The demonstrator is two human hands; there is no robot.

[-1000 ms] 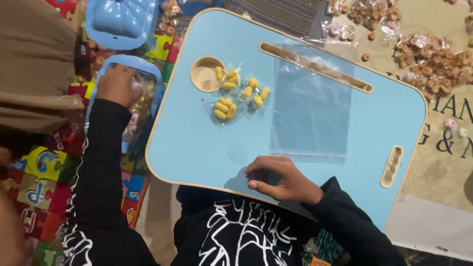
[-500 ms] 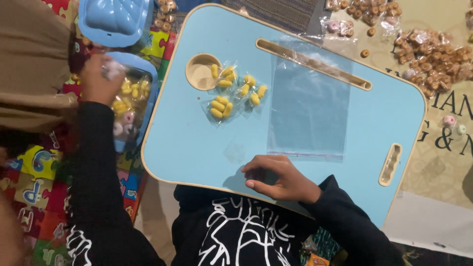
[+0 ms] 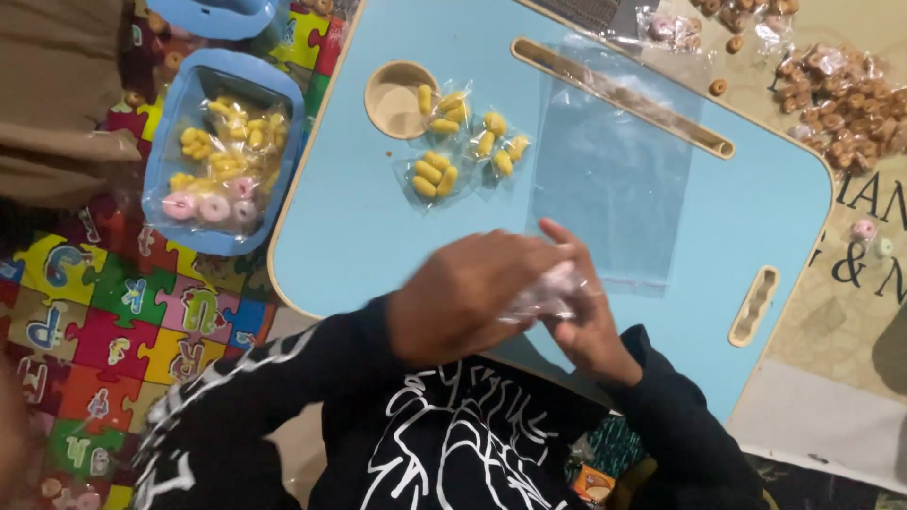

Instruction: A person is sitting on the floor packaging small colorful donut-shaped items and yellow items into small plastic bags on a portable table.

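My left hand and my right hand meet over the near edge of a light blue lap table. Between them they pinch a small crumpled clear plastic packet; its contents are blurred. Three small clear packets of yellow candies lie on the table beside its round cup recess. A large flat clear bag lies on the table just beyond my hands.
A blue tub with yellow and pink candies sits left of the table on a coloured puzzle mat. Several packets of brown ring candies lie at the far right. A brown-clothed person sits at the left.
My left hand left the blue tub with a small packet and swung right to join my right hand at the table's near edge. The view shifted slightly.
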